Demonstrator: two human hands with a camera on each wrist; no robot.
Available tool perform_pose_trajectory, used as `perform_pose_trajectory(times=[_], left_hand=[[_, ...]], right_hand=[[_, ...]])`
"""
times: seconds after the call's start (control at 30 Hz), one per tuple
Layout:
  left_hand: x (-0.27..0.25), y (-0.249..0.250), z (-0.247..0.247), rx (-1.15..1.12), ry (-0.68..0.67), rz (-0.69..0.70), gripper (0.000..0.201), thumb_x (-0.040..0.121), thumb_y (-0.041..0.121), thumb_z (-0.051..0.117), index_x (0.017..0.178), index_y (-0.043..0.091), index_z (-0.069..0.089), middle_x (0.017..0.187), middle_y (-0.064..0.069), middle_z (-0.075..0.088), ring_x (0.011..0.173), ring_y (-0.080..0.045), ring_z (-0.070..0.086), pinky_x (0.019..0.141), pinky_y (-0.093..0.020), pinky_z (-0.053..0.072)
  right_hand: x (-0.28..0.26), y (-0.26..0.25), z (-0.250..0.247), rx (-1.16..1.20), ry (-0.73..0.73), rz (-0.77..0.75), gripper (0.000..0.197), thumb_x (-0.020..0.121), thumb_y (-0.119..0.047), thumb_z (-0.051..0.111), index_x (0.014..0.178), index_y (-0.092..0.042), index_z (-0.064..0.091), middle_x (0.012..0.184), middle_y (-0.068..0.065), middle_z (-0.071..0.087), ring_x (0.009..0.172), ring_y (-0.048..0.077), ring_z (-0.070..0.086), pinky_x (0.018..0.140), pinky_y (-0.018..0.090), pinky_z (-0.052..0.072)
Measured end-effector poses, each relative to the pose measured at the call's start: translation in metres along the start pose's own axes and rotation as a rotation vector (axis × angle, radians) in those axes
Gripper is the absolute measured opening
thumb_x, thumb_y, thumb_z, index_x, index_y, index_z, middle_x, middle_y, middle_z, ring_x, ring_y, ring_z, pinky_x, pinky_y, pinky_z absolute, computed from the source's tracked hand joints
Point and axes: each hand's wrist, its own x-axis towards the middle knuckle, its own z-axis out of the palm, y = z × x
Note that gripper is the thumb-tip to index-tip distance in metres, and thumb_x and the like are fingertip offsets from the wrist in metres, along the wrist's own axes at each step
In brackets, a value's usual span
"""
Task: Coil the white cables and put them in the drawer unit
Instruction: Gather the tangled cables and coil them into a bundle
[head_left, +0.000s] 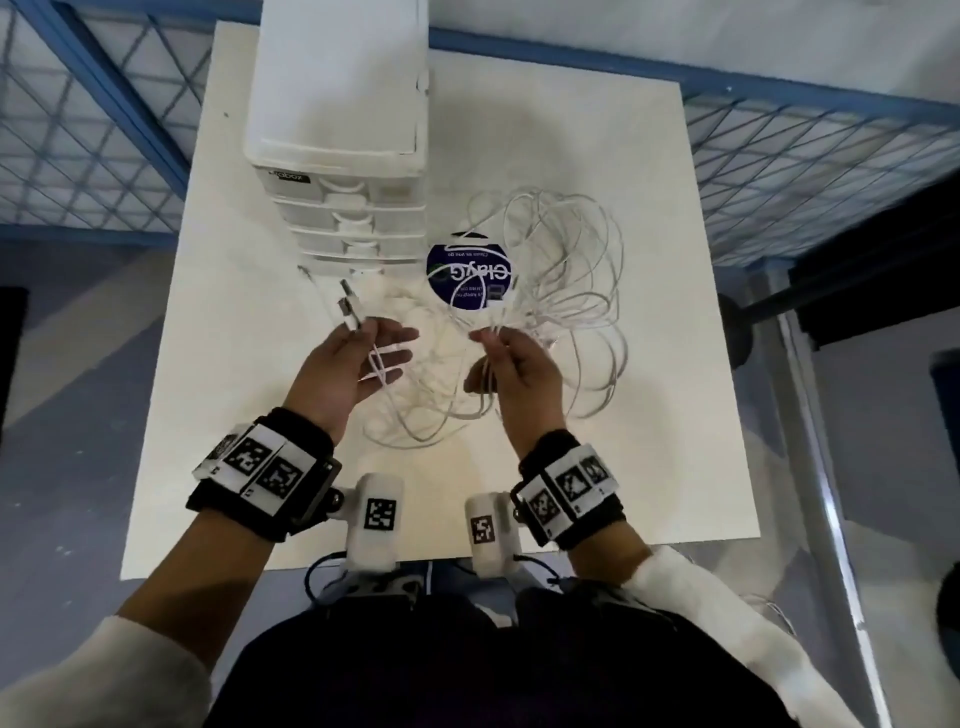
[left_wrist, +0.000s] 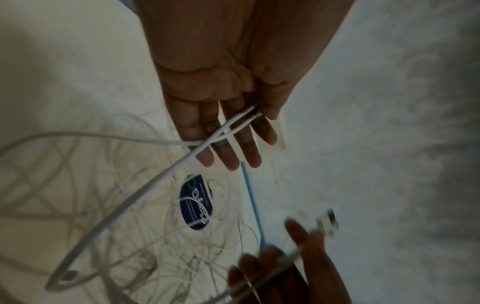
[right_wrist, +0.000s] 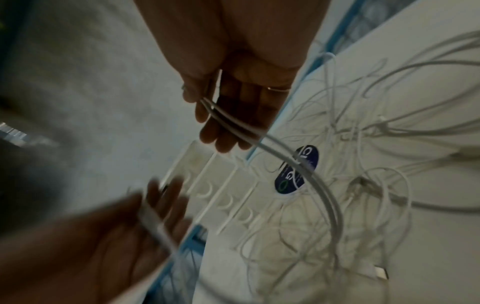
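— Where are the white cables?
— Tangled on the table, right of the drawer unit; its drawers look closed, contents hidden.
— And the hands?
— Left hand pinches two strands under its thumb; right hand grips strands. Both wrist views are blurred.

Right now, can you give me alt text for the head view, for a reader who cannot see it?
Seen from above, a person's left hand and right hand each hold strands of a tangled heap of white cables over a white table. A white drawer unit stands at the table's far left, its drawers closed, beside a round blue sticker partly under the cables.
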Motion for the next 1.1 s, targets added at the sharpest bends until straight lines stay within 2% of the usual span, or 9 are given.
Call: perform_pose_trajectory(times=[0.13, 0.2, 0.33, 0.4, 0.5, 0.57, 0.7, 0.87, 1.1], left_hand=[[-0.001, -0.005, 0.037, 0.045, -0.018, -0.017, 0.021, 0.096, 0.022, 0.039, 0.101, 0.019, 0.059, 0.103, -0.005, 0.064, 0.096, -0.02, 0.061, 0.087, -0.032, 0.049], [-0.003, -0.012, 0.046, 0.053, -0.002, -0.045, 0.02, 0.096, 0.018, 0.039, 0.106, 0.015, 0.057, 0.102, -0.006, 0.061, 0.101, -0.027, 0.058, 0.093, -0.037, 0.047], [-0.007, -0.026, 0.042, 0.123, -0.041, -0.079, 0.017, 0.091, 0.021, 0.047, 0.1, 0.022, 0.061, 0.112, 0.004, 0.058, 0.114, -0.017, 0.052, 0.102, -0.032, 0.038], [-0.008, -0.029, 0.038, 0.204, -0.046, -0.057, 0.015, 0.093, 0.013, 0.045, 0.094, 0.016, 0.06, 0.107, 0.007, 0.056, 0.11, -0.018, 0.05, 0.095, -0.031, 0.041], [-0.007, -0.034, 0.029, 0.19, -0.033, -0.016, 0.026, 0.096, 0.014, 0.037, 0.098, -0.001, 0.059, 0.1, -0.001, 0.06, 0.096, -0.022, 0.056, 0.091, -0.037, 0.045], [-0.006, -0.035, 0.019, 0.104, 0.026, -0.015, 0.03, 0.098, 0.017, 0.034, 0.09, 0.002, 0.058, 0.095, -0.004, 0.062, 0.087, -0.018, 0.06, 0.084, -0.031, 0.049], [-0.008, -0.035, -0.006, -0.027, 0.088, -0.109, 0.03, 0.098, 0.022, 0.034, 0.081, 0.008, 0.054, 0.075, 0.001, 0.072, 0.074, -0.013, 0.07, 0.073, -0.02, 0.053], [-0.014, -0.04, -0.022, -0.066, 0.104, -0.162, 0.032, 0.098, 0.02, 0.032, 0.072, 0.012, 0.048, 0.052, 0.002, 0.067, 0.065, -0.008, 0.07, 0.08, -0.026, 0.05], [-0.015, -0.043, -0.028, -0.123, 0.141, -0.166, 0.032, 0.098, 0.019, 0.035, 0.072, 0.012, 0.051, 0.049, 0.001, 0.065, 0.065, -0.01, 0.071, 0.082, -0.025, 0.051]], right_hand=[[-0.018, 0.016, 0.023, -0.127, -0.134, -0.036, 0.017, 0.092, -0.016, 0.049, 0.095, -0.016, 0.065, 0.057, -0.012, 0.053, 0.056, 0.003, 0.049, 0.067, 0.029, 0.043], [-0.023, 0.024, 0.03, -0.182, -0.18, -0.021, 0.018, 0.093, -0.01, 0.044, 0.096, -0.005, 0.061, 0.067, -0.008, 0.052, 0.064, 0.01, 0.049, 0.065, 0.03, 0.041], [-0.032, 0.031, 0.037, -0.296, -0.231, -0.1, 0.022, 0.085, 0.0, 0.037, 0.088, 0.002, 0.059, 0.078, 0.016, 0.057, 0.073, 0.027, 0.052, 0.069, 0.043, 0.044], [-0.031, 0.034, 0.039, -0.307, -0.229, -0.128, 0.024, 0.083, -0.001, 0.042, 0.093, 0.003, 0.064, 0.089, 0.023, 0.061, 0.08, 0.034, 0.057, 0.073, 0.043, 0.047], [-0.024, 0.034, 0.034, -0.244, -0.213, -0.068, 0.016, 0.087, -0.012, 0.057, 0.092, -0.003, 0.07, 0.091, 0.011, 0.059, 0.082, 0.024, 0.058, 0.075, 0.032, 0.048], [-0.019, 0.035, 0.023, -0.28, -0.152, -0.082, 0.017, 0.088, -0.018, 0.059, 0.091, -0.007, 0.071, 0.09, 0.006, 0.063, 0.086, 0.017, 0.059, 0.076, 0.023, 0.045], [0.006, 0.05, -0.002, -0.334, 0.052, 0.082, 0.016, 0.087, -0.016, 0.055, 0.087, -0.006, 0.068, 0.096, 0.012, 0.068, 0.094, 0.026, 0.061, 0.083, 0.033, 0.047], [0.041, 0.075, 0.0, -0.543, -0.119, 0.375, 0.025, 0.08, -0.033, 0.065, 0.066, -0.013, 0.058, 0.076, 0.014, 0.07, 0.076, 0.029, 0.065, 0.078, 0.042, 0.055], [0.061, 0.085, 0.009, -0.735, -0.134, 0.491, 0.036, 0.078, -0.03, 0.069, 0.091, 0.004, 0.065, 0.096, 0.019, 0.069, 0.091, 0.034, 0.064, 0.073, 0.034, 0.05]])
